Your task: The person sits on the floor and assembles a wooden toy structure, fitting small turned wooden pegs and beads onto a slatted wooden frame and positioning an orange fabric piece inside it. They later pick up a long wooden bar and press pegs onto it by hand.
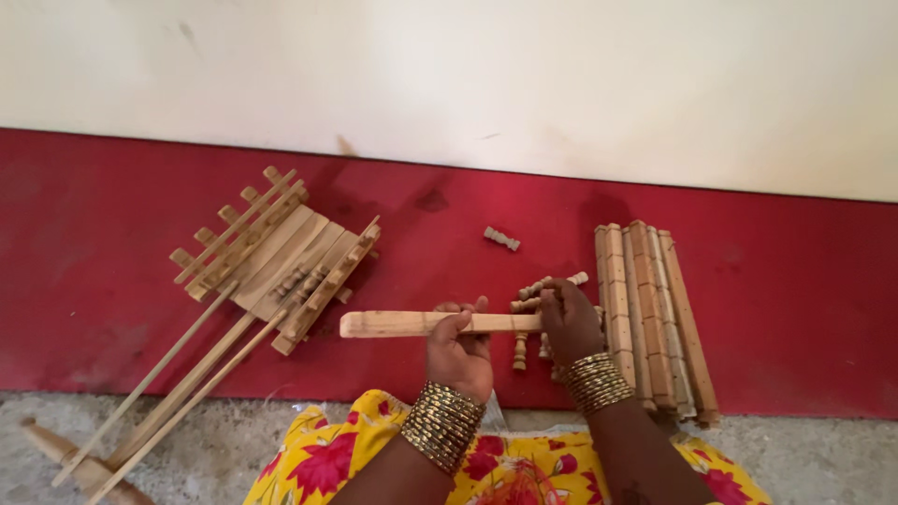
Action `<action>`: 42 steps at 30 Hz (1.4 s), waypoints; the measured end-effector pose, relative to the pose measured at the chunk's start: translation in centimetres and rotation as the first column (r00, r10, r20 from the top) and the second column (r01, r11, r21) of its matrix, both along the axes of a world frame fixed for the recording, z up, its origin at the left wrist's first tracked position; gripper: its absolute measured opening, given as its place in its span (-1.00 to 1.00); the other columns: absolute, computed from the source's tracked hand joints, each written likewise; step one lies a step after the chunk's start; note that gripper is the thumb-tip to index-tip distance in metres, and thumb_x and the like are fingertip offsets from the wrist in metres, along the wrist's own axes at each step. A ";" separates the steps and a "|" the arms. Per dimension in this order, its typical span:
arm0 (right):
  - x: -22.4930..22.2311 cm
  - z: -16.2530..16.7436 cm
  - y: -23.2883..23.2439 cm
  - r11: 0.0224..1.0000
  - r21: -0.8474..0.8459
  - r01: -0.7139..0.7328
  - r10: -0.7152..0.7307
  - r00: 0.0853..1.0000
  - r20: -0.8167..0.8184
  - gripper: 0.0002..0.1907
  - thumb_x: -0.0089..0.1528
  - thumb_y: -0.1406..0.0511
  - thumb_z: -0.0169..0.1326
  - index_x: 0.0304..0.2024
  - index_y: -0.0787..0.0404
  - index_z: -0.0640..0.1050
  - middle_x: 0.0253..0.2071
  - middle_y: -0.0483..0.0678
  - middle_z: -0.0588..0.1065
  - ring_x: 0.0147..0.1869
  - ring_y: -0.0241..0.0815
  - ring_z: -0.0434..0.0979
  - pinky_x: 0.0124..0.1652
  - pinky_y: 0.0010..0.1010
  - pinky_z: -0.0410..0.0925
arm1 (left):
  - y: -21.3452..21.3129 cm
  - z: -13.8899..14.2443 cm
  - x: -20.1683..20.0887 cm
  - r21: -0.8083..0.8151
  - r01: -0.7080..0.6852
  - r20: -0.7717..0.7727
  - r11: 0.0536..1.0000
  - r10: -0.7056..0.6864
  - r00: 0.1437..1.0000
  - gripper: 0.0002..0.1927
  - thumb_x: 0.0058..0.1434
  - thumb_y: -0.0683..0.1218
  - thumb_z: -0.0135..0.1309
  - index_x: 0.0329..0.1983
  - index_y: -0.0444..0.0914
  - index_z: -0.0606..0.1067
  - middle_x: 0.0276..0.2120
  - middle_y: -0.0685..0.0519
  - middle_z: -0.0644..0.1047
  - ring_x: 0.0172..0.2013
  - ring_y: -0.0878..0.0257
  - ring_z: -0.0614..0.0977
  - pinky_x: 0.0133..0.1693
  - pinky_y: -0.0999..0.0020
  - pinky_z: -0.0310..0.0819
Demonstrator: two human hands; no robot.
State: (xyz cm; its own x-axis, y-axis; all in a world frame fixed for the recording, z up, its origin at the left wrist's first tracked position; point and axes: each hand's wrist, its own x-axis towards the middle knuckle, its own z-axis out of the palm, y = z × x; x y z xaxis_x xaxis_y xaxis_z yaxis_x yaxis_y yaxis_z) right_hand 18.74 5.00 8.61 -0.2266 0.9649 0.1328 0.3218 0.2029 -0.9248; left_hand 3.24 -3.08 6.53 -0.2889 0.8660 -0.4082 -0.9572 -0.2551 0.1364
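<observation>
Left hand (460, 353) has its grip pinched around the flat stick (440, 324), held level above the red floor. Right hand (569, 323) closes over the stick's far end and some pegs (547, 285); those pegs could easily slip loose and roll.

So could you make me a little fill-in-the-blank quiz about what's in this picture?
1. Both hands hold a flat wooden ____.
2. The strip of floor along the wall is painted ____.
3. The stack of drilled bars lies to the person's ____.
4. Both wrists wear gold ____.

Missing words: slat; red; right; bangles
</observation>
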 end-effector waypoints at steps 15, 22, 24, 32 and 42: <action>-1.5 -0.9 -2.7 0.964 0.209 0.166 -0.134 0.978 -0.161 -0.64 0.46 0.06 -0.17 -0.19 0.18 0.44 -0.34 -0.12 0.42 -0.34 -0.28 0.43 -0.34 -0.36 0.39 | -1.3 1.0 3.8 -0.067 0.177 -0.028 0.982 -0.179 0.983 -0.87 0.19 -0.27 0.03 -0.23 -0.23 0.38 -0.26 -0.05 0.55 -0.15 0.09 0.63 -0.08 0.17 0.62; -0.5 -2.6 -1.2 0.810 0.559 -0.177 -0.097 0.900 0.425 -0.57 0.42 0.12 -0.22 -0.41 0.18 0.51 -0.39 0.07 0.46 -0.28 0.16 0.50 -0.23 0.00 0.36 | -0.9 1.1 -0.7 -0.177 -0.001 0.050 0.984 0.010 0.999 -0.88 0.17 -0.14 0.14 -0.28 -0.16 0.43 -0.39 0.09 0.53 -0.24 0.08 0.68 -0.06 0.09 0.55; 1.0 -2.4 0.1 0.900 0.424 -0.105 -0.100 0.895 0.435 -0.57 0.40 0.17 -0.22 -0.44 0.20 0.53 -0.44 0.07 0.46 -0.31 0.15 0.50 -0.24 0.02 0.36 | -0.9 1.1 -1.5 -0.067 -0.065 0.054 0.996 0.069 0.996 -0.86 0.18 -0.17 0.18 -0.29 -0.16 0.43 -0.42 0.13 0.52 -0.28 0.16 0.64 0.03 0.02 0.59; -3.9 -0.9 -4.5 0.835 0.508 -0.211 0.058 0.952 0.300 -0.44 0.47 0.00 -0.27 -0.19 0.30 0.56 -0.27 0.12 0.55 -0.18 0.15 0.57 -0.15 -0.06 0.41 | -1.7 1.6 -0.2 0.094 0.070 -0.119 0.993 -0.059 0.991 -0.78 0.26 -0.01 0.06 -0.11 -0.21 0.46 -0.14 0.02 0.59 -0.07 0.16 0.63 0.11 0.09 0.45; -0.8 0.0 -0.8 0.977 0.162 -0.140 0.064 0.914 0.402 -0.26 0.38 -0.12 -0.42 -0.22 0.22 0.65 -0.35 0.08 0.59 -0.26 0.07 0.63 -0.19 -0.10 0.44 | -1.9 2.3 -2.7 0.340 0.107 -0.335 0.934 0.014 0.942 -0.60 0.41 0.09 0.09 0.09 -0.29 0.42 0.13 -0.19 0.52 0.03 0.14 0.56 0.10 0.21 0.51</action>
